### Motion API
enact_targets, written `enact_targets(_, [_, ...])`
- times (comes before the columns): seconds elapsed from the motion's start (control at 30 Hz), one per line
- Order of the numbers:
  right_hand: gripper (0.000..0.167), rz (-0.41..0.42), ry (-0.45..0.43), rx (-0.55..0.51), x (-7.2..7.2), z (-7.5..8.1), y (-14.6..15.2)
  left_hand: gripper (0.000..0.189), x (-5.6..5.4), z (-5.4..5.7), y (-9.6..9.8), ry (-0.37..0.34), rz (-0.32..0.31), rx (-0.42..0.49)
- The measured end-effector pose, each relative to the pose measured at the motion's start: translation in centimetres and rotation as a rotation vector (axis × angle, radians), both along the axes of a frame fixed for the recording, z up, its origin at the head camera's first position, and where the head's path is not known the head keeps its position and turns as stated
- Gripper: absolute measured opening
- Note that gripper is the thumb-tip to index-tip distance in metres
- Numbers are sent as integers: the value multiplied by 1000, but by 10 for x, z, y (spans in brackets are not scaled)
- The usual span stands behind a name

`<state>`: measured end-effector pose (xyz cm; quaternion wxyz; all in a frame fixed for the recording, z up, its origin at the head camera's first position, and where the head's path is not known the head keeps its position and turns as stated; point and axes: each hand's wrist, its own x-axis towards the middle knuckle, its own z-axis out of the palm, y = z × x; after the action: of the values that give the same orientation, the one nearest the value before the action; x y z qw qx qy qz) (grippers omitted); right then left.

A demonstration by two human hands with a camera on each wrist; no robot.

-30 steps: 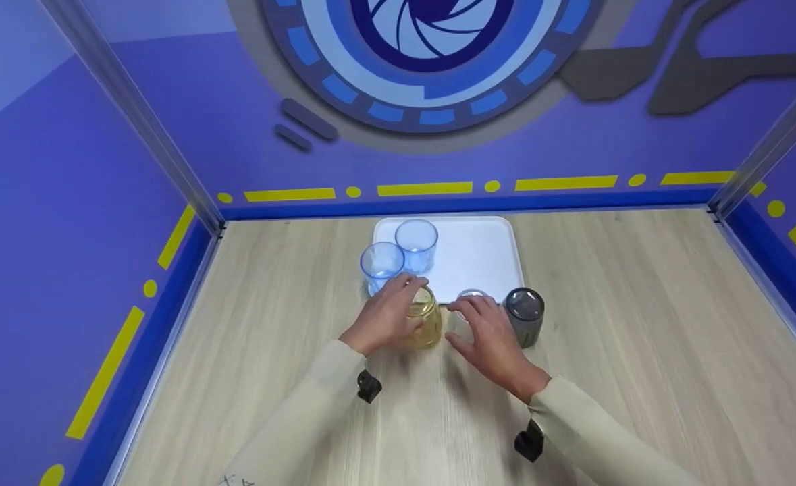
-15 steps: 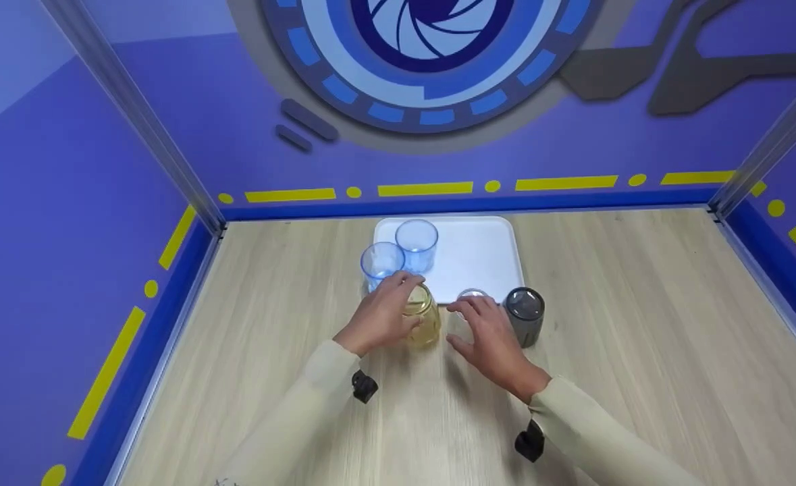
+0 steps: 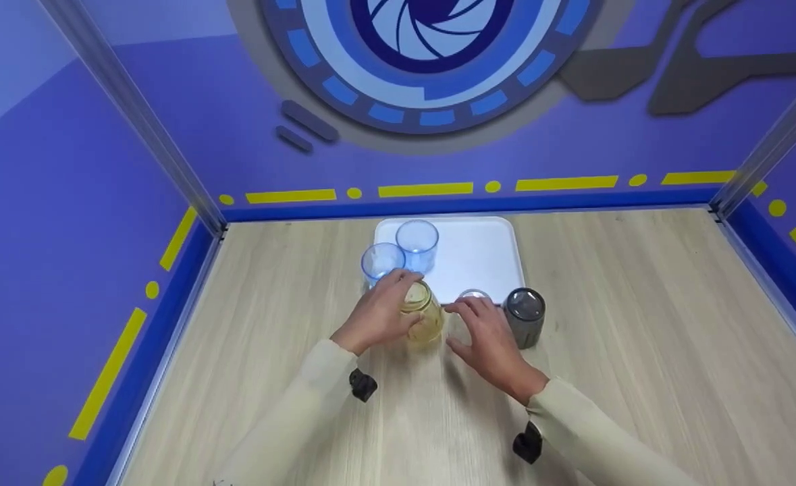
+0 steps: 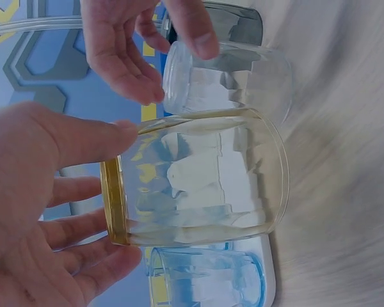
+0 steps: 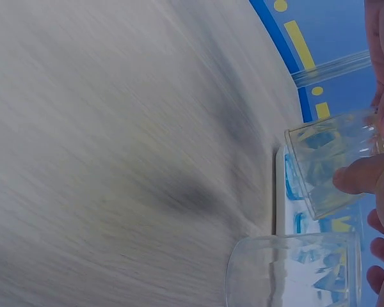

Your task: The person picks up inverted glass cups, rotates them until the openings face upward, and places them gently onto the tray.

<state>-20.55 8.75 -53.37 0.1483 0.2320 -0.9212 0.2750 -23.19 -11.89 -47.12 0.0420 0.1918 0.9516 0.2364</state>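
Note:
My left hand [image 3: 381, 314] grips a transparent yellow glass [image 3: 427, 322] near its thick amber base, thumb on one side and fingers on the other. This glass is bottom-up, its mouth facing the table, slightly tilted in the right wrist view. My right hand [image 3: 489, 341] hovers with loosely bent fingers beside a clear glass [image 4: 243, 83], which also stands mouth down; a gap shows between fingers and glass in the left wrist view. Right of that hand stands an upturned dark grey glass [image 3: 525, 324]. Two blue glasses [image 3: 418, 244] stand mouth up behind my left hand.
A white tray [image 3: 482, 260] lies near the back wall, with the blue glasses at its left side. Wood-grain tabletop [image 3: 641, 324] extends around it. Blue-purple panels [image 3: 539, 155] enclose the table at the back and both sides.
My left hand and the yellow glass have shifted slightly left and away from me, and the glass looks more tilted. My right hand has barely moved; the other glasses stay put.

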Motion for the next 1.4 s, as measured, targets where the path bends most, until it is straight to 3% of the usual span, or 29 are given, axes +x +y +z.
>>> enact_targets(0.27, [51, -5, -18, 2, 0, -2, 0, 62, 0, 6, -1, -28, 4, 46])
enact_targets(0.77, [55, 2, 44, 13, -1, -5, 2, 57, 0, 11, -5, -26, -17, 115])
enact_targets(1.07, [51, -12, 42, 14, 0, -4, 2, 56, -1, 11, -8, -22, -43, 162])
enact_targets(1.4, [49, -22, 56, -8, 0, -3, 2, 54, -2, 12, -9, -40, -29, 178])
